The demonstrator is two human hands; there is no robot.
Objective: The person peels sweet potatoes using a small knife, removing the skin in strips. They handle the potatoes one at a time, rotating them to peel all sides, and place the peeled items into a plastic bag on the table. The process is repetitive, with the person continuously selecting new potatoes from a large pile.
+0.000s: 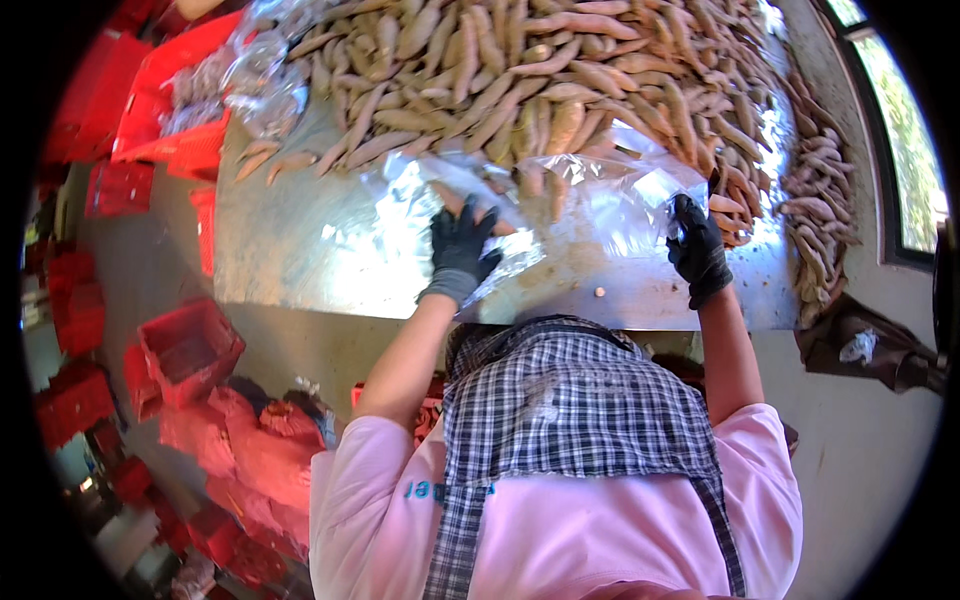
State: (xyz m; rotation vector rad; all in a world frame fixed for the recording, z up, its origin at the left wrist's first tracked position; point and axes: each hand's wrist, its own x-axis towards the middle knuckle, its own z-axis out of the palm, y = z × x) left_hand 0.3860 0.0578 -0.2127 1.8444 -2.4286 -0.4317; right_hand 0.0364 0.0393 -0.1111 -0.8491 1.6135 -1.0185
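My left hand point(460, 250), in a black glove, curls its fingers over a sweet potato point(504, 227) at the table's near side. Crinkled clear plastic point(400, 195) lies around that hand; glare hides whether the sweet potato is inside it. A clear plastic bag point(625, 205) stretches across the table toward my right hand point(697, 250). This hand, also black-gloved, pinches the bag's right edge. Beyond both hands rises a large heap of long, tapering sweet potatoes point(480, 80).
The metal table point(290, 260) ends just before my checked apron. More sweet potatoes point(820, 190) lie along its right side. A red crate point(185, 100) with plastic-wrapped goods stands at the far left. Red crates point(190, 350) and red sacks point(260, 440) fill the floor at left. A window point(905, 150) is at right.
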